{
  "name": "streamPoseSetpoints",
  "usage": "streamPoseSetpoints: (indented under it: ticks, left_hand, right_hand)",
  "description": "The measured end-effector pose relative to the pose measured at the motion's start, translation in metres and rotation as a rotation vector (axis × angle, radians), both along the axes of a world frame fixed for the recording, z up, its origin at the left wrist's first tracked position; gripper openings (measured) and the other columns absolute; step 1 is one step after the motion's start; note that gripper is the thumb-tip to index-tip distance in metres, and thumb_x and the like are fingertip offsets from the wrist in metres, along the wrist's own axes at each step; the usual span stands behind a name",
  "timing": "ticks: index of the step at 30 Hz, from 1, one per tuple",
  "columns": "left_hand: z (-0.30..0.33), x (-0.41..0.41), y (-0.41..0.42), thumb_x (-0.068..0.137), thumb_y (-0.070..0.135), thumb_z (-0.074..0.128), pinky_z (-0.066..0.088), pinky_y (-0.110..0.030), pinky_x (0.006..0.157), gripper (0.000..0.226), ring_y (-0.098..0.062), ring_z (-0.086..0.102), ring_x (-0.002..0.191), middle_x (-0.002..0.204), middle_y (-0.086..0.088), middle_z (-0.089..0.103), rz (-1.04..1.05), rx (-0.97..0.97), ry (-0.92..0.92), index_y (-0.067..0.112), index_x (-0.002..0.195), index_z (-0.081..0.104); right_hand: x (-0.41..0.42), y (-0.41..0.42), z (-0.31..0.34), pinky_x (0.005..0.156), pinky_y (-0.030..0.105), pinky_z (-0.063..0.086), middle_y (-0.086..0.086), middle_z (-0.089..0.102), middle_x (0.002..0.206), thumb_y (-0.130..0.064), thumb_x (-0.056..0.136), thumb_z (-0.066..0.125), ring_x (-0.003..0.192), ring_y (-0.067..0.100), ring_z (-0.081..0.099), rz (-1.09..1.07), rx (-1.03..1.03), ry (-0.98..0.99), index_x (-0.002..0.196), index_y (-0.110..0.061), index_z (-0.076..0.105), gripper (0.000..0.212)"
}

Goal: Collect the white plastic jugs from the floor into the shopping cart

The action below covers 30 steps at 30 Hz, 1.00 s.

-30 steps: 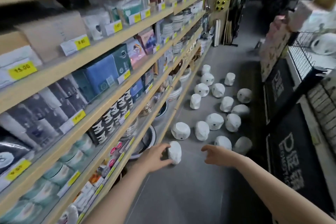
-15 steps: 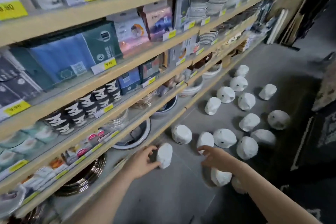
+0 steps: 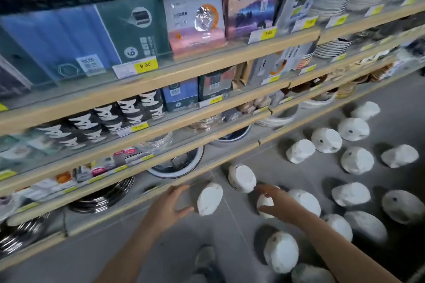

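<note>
Several white plastic jugs lie scattered on the grey floor (image 3: 241, 236) along the shelf base. My left hand (image 3: 170, 205) is spread open beside one jug (image 3: 209, 199), its thumb tip almost at the jug's left edge. My right hand (image 3: 279, 204) reaches over a smaller jug (image 3: 265, 203), which sits between its thumb and fingers. Another jug (image 3: 242, 178) stands just behind the two hands. More jugs lie to the right (image 3: 350, 194) and close to my body (image 3: 281, 251). No shopping cart is in view.
A long wooden shelf unit (image 3: 207, 69) fills the left and top, stocked with boxed goods, plates and metal bowls (image 3: 177, 163); its lowest edge runs close to my left hand. My shoe (image 3: 204, 257) stands on the floor between my arms.
The view has swung down and closer to the floor. My right hand has moved forward onto a small jug. My left hand stays beside the same jug.
</note>
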<state>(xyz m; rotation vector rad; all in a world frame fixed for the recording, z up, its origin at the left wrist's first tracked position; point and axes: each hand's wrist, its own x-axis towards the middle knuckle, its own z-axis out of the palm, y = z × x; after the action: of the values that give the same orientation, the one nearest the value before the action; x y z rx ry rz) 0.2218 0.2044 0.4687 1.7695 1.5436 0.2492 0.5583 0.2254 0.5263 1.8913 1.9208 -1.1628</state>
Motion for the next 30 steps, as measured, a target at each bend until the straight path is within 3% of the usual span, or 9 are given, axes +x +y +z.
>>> streamPoseSetpoints:
  ticks: [4,9,13,16,20,22,25,28,30]
  left_hand:
    - [-0.028,0.008,0.008,0.07,0.064,0.052,0.047,-0.038,0.094,0.079,-0.013,0.052,0.114,0.132,0.006,0.046,0.153,-0.024,-0.063,0.032,0.14,0.037]
    - [-0.106,0.033,0.023,0.082,0.042,0.062,0.042,-0.039,0.1,0.077,-0.016,0.046,0.123,0.143,0.005,0.036,0.223,-0.063,0.035,0.032,0.148,0.022]
    - [-0.203,0.056,0.03,0.078,0.05,0.06,0.036,-0.045,0.107,0.088,-0.021,0.036,0.135,0.152,0.005,0.026,0.215,-0.063,0.035,0.044,0.146,0.004]
    - [-0.292,0.068,0.033,0.082,0.053,0.059,0.031,-0.041,0.111,0.084,-0.021,0.027,0.141,0.155,0.005,0.018,0.179,-0.067,0.138,0.043,0.147,0.007]
    - [-0.412,0.084,0.036,0.083,0.059,0.055,0.032,-0.038,0.109,0.083,-0.024,0.031,0.137,0.152,0.005,0.021,0.144,-0.039,0.216,0.044,0.147,0.005]
    - [-0.464,0.09,0.035,0.084,0.068,0.043,0.045,-0.04,0.1,0.075,-0.027,0.044,0.128,0.149,0.0,0.028,0.063,0.086,0.262,0.042,0.147,0.012]
    - [-0.515,0.09,0.036,0.075,0.073,0.035,0.057,-0.039,0.068,0.076,-0.03,0.066,0.1,0.141,-0.013,0.045,-0.051,0.088,0.389,0.035,0.14,0.037]
    - [-0.533,0.084,0.04,0.073,0.07,0.041,0.057,-0.037,0.052,0.084,-0.029,0.064,0.099,0.148,-0.011,0.037,-0.059,0.2,0.414,0.038,0.148,0.022]
    - [-0.537,0.074,0.042,0.074,0.065,0.044,0.058,-0.041,0.059,0.082,-0.032,0.061,0.106,0.152,-0.011,0.027,-0.071,0.218,0.379,0.042,0.147,0.016]
  right_hand:
    - [-0.007,0.04,-0.039,0.106,0.031,0.037,-0.006,0.044,0.142,-0.031,0.086,0.064,0.121,0.018,0.05,0.112,0.007,0.015,0.137,-0.033,0.039,0.056]
    - [-0.014,0.089,-0.131,0.106,0.025,0.032,-0.002,0.041,0.145,-0.028,0.088,0.063,0.128,0.018,0.044,0.245,0.039,0.075,0.141,-0.027,0.037,0.059]
    - [-0.02,0.111,-0.221,0.105,0.021,0.025,-0.003,0.04,0.145,-0.028,0.089,0.063,0.132,0.017,0.038,0.328,0.098,0.113,0.142,-0.026,0.035,0.06]
    - [-0.023,0.122,-0.302,0.106,0.02,0.025,-0.003,0.039,0.146,-0.029,0.086,0.066,0.133,0.017,0.037,0.382,0.134,0.134,0.141,-0.023,0.037,0.063]
    - [-0.027,0.135,-0.424,0.111,0.028,0.026,-0.006,0.035,0.146,-0.037,0.08,0.071,0.133,0.017,0.035,0.507,0.147,0.189,0.141,-0.031,0.034,0.071]
    - [-0.028,0.141,-0.482,0.115,0.031,0.021,-0.006,0.026,0.151,-0.047,0.076,0.071,0.139,0.017,0.025,0.62,0.192,0.186,0.142,-0.039,0.027,0.079]
    - [-0.03,0.141,-0.548,0.12,0.033,0.012,-0.008,0.009,0.157,-0.058,0.073,0.067,0.145,0.014,0.007,0.753,0.209,0.197,0.14,-0.048,0.009,0.09]
    - [-0.026,0.131,-0.583,0.117,0.047,0.019,-0.008,0.007,0.158,-0.071,0.068,0.055,0.145,0.018,0.006,0.714,0.274,0.268,0.143,-0.049,0.01,0.09]
    - [-0.02,0.123,-0.588,0.117,0.05,0.021,-0.009,0.005,0.156,-0.067,0.069,0.061,0.144,0.02,0.007,0.682,0.314,0.272,0.141,-0.051,0.011,0.09]
